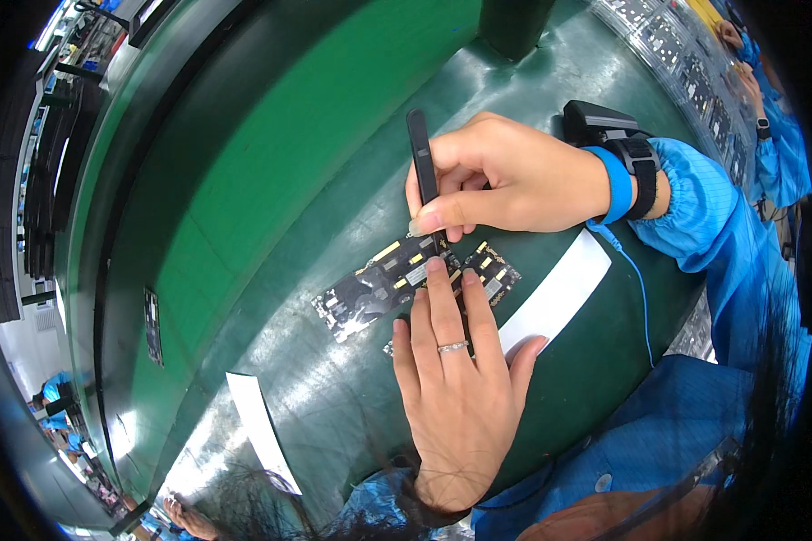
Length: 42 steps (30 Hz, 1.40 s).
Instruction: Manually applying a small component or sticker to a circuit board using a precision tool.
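Head view: right hand [514, 176] pinches a black tweezer-like tool [420, 149] between thumb and fingers. Left hand [460, 397] fingers spread; middle fingertip on the circuit board [361, 293], most of which lies left of it. Smaller board [503, 279] just right of index fingertip. Looks like fine tip work; next move likely needs steady pressure, tip control.
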{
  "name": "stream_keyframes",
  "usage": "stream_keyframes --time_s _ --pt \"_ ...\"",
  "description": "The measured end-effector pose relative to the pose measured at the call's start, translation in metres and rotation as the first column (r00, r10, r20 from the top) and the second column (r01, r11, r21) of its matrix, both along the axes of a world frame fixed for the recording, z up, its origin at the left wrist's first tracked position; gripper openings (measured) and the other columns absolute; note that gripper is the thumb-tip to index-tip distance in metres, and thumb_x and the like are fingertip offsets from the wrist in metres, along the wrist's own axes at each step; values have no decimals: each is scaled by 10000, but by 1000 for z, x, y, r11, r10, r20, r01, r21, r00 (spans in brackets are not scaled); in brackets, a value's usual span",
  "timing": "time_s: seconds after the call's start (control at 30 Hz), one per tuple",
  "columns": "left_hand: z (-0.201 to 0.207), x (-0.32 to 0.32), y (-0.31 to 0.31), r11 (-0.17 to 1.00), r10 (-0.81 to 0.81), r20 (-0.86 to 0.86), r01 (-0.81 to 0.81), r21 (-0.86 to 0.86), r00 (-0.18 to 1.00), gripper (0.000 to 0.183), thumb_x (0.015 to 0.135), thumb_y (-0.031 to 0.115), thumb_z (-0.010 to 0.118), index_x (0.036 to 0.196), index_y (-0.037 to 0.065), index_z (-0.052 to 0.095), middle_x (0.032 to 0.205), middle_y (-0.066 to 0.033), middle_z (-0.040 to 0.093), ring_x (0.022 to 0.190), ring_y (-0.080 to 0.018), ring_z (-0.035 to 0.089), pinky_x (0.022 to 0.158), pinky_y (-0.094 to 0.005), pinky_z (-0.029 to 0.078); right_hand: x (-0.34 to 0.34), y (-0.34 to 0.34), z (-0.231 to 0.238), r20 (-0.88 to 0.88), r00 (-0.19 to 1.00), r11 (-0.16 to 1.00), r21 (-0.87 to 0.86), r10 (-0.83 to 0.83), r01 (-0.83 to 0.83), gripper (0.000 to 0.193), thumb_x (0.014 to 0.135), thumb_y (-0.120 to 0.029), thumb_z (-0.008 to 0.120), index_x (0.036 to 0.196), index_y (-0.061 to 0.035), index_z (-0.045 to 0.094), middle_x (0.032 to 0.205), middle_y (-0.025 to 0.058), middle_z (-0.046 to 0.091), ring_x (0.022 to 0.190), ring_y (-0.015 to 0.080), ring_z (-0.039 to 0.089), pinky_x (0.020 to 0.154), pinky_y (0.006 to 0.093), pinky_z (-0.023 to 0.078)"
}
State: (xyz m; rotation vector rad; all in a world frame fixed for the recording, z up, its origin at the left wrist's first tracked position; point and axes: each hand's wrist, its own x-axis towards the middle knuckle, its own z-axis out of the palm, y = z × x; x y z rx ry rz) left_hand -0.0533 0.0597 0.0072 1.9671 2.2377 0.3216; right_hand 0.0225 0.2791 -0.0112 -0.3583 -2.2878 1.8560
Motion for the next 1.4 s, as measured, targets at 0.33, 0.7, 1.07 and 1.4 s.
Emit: stream_keyframes --time_s 0.33,0.7,1.07,1.4 --pt "11 -3 7 999 31 -191 -37 -24 981 772 937 613 630 1368 -26 583 1420 -180 560 1213 -303 588 1042 -457 481 6 25 17 -146 950 960 -99 -276 264 295 997 -281 737 1130 -18 739 990 59 729 772 103 674 664 243 549" --pt "28 -76 48 968 43 61 -56 243 997 671 985 355 686 1428 -102 474 1441 -277 508 1335 -462 503 1156 -588 379 23 7 28 -85 946 943 -150 -313 298 197 1017 -195 710 1090 -11 707 945 39 696 773 97 652 665 243 527" --pt "20 52 -41 976 -148 151 170 -139 977 827 883 472 740 1528 22 482 1539 -250 459 1296 -413 550 1104 -501 479 23 -24 32 -23 992 990 -73 123 -124 203 942 -157 797 1040 12 743 893 74 742 779 131 708 682 278 576" --pt "11 42 -43 978 -159 96 170 -119 983 831 847 492 775 1489 28 523 1511 -222 459 1303 -363 535 1103 -500 474 21 -56 5 -108 988 993 49 114 -110 218 928 -161 796 1007 23 711 830 139 740 702 205 716 624 313 557"
